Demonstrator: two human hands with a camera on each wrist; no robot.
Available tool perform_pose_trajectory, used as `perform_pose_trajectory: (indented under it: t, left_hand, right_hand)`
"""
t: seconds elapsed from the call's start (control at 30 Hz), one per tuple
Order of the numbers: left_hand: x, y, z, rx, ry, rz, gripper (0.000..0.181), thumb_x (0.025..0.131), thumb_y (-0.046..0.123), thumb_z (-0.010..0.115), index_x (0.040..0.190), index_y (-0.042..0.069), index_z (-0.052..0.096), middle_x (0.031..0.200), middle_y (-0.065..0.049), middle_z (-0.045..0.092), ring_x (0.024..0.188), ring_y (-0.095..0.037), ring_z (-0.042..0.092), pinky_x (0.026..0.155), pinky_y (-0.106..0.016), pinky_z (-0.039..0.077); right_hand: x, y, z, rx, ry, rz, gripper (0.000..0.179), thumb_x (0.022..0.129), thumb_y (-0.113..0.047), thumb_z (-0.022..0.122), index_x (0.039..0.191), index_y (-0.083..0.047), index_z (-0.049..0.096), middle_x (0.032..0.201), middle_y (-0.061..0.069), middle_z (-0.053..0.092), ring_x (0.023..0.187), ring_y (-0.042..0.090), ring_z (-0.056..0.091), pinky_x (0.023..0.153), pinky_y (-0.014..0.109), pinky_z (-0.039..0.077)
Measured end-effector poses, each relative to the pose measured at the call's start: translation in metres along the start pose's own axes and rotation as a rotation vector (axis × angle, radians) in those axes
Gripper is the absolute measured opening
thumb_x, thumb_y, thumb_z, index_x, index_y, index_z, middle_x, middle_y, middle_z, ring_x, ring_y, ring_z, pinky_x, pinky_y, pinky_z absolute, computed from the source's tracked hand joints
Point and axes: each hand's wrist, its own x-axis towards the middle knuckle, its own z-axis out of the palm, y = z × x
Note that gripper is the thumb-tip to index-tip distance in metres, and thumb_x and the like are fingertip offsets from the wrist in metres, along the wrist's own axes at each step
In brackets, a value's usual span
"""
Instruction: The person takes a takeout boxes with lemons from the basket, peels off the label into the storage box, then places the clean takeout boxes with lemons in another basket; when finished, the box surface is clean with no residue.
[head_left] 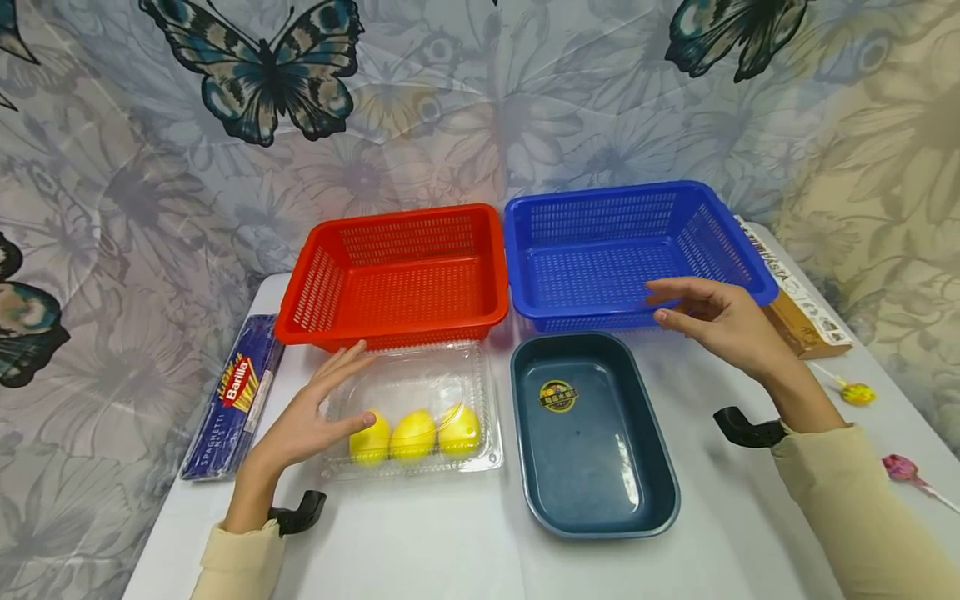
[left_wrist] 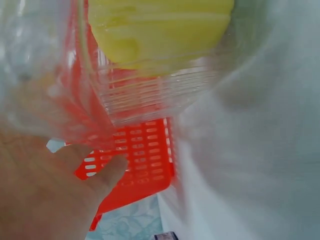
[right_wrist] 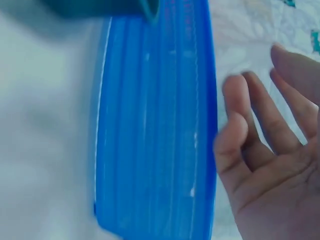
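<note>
A clear plastic clamshell box (head_left: 491,442) stands on the table with three yellow lemon-like fruits (head_left: 413,435) in a row along its near side. My left hand (head_left: 311,408) is at the box's left side, fingers extended and thumb apart, overlapping its edge. Close to the left wrist view, the box wall (left_wrist: 150,95) shows a yellow fruit (left_wrist: 160,32) behind it. My right hand (head_left: 712,321) hovers with bent, spread fingers and nothing in it, in front of the blue basket (head_left: 600,283). Between the hands lies a dark teal tray (head_left: 577,492) with a round sticker.
A red basket (head_left: 405,296) stands behind the box. To the left lies a blue spaghetti pack (head_left: 228,408). On the right are a brown and white carton (head_left: 806,308), a yellow lollipop (head_left: 857,393) and a pink lollipop (head_left: 900,468). A patterned cloth backs the table.
</note>
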Motion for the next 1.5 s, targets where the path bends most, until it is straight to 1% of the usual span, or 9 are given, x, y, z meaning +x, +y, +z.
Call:
perform_pose_trajectory:
  t: [0.23, 0.37, 0.47, 0.6, 0.8, 1.13, 1.27, 1.37, 1.5]
  left_hand:
    - [-0.004, -0.003, -0.001, -0.021, 0.039, -0.020, 0.070, 0.092, 0.027, 0.076, 0.154, 0.034, 0.044, 0.171, 0.005, 0.021, 0.156, -0.041, 0.021, 0.107, -0.085, 0.021]
    - [-0.008, -0.005, -0.002, -0.038, 0.045, -0.021, 0.069, 0.093, 0.025, 0.074, 0.154, 0.033, 0.044, 0.172, 0.000, 0.019, 0.156, -0.043, 0.020, 0.108, -0.084, 0.022]
    - [-0.011, -0.008, -0.002, -0.066, 0.051, -0.016, 0.067, 0.094, 0.022, 0.073, 0.154, 0.031, 0.045, 0.172, -0.006, 0.018, 0.156, -0.044, 0.019, 0.111, -0.080, 0.024]
    - [-0.013, -0.012, -0.002, -0.095, 0.037, -0.021, 0.066, 0.097, 0.020, 0.069, 0.156, 0.030, 0.042, 0.171, -0.012, 0.017, 0.156, -0.044, 0.017, 0.114, -0.074, 0.028]
    - [-0.017, -0.018, -0.001, -0.122, 0.001, -0.063, 0.065, 0.101, 0.021, 0.062, 0.159, 0.030, 0.035, 0.171, -0.014, 0.019, 0.156, -0.044, 0.013, 0.112, -0.075, 0.030]
    - [-0.018, -0.017, -0.007, -0.159, -0.082, -0.136, 0.066, 0.104, 0.026, 0.057, 0.161, 0.039, 0.026, 0.168, -0.014, 0.025, 0.139, -0.050, 0.034, 0.103, -0.074, 0.038]
    - [-0.018, -0.018, -0.010, -0.164, -0.129, -0.148, 0.069, 0.104, 0.027, 0.058, 0.161, 0.041, 0.023, 0.170, -0.010, 0.020, 0.132, -0.041, 0.037, 0.096, -0.058, 0.045]
    - [-0.018, -0.019, -0.013, -0.169, -0.152, -0.157, 0.070, 0.103, 0.027, 0.059, 0.161, 0.042, 0.023, 0.160, -0.010, 0.031, 0.117, -0.031, 0.040, 0.084, -0.042, 0.044]
    - [-0.015, -0.022, -0.017, -0.200, -0.172, -0.141, 0.071, 0.102, 0.024, 0.061, 0.161, 0.039, 0.024, 0.155, -0.009, 0.035, 0.107, -0.026, 0.042, 0.080, -0.038, 0.045]
  right_hand:
    - [-0.002, 0.025, -0.028, -0.174, 0.222, 0.014, 0.044, 0.096, -0.026, 0.072, 0.137, -0.013, 0.064, 0.112, -0.037, 0.058, 0.092, -0.005, 0.054, 0.067, 0.011, 0.044]
    - [0.002, 0.040, -0.039, -0.267, 0.312, 0.006, 0.052, 0.093, -0.025, 0.074, 0.141, -0.010, 0.061, 0.131, -0.004, 0.064, 0.106, 0.011, 0.049, 0.081, 0.026, 0.037]
    - [0.006, 0.049, -0.045, -0.318, 0.331, 0.001, 0.059, 0.093, -0.025, 0.073, 0.145, -0.005, 0.055, 0.147, 0.025, 0.053, 0.121, 0.037, 0.040, 0.093, 0.050, 0.028]
    - [0.009, 0.058, -0.053, -0.377, 0.287, 0.060, 0.073, 0.095, -0.036, 0.069, 0.155, -0.006, 0.041, 0.162, 0.028, 0.033, 0.129, 0.058, 0.025, 0.096, 0.071, 0.014]
    - [0.016, 0.068, -0.060, -0.460, 0.200, 0.144, 0.088, 0.096, -0.051, 0.061, 0.164, -0.012, 0.019, 0.170, 0.023, 0.012, 0.128, 0.067, 0.018, 0.094, 0.075, 0.012]
    - [0.018, 0.073, -0.060, -0.455, 0.129, 0.206, 0.097, 0.097, -0.057, 0.055, 0.164, -0.012, 0.003, 0.169, 0.026, 0.007, 0.137, 0.065, 0.012, 0.093, 0.075, 0.011]
    - [0.018, 0.076, -0.061, -0.483, 0.123, 0.201, 0.097, 0.097, -0.058, 0.054, 0.164, -0.012, 0.002, 0.169, 0.026, 0.008, 0.137, 0.065, 0.013, 0.092, 0.074, 0.012]
    - [0.018, 0.076, -0.061, -0.505, 0.113, 0.195, 0.095, 0.098, -0.058, 0.053, 0.164, -0.012, 0.002, 0.169, 0.025, 0.008, 0.135, 0.065, 0.014, 0.092, 0.073, 0.013]
    - [0.017, 0.076, -0.064, -0.534, 0.087, 0.196, 0.094, 0.099, -0.059, 0.050, 0.164, -0.012, -0.001, 0.170, 0.024, 0.004, 0.134, 0.067, 0.014, 0.093, 0.075, 0.012]
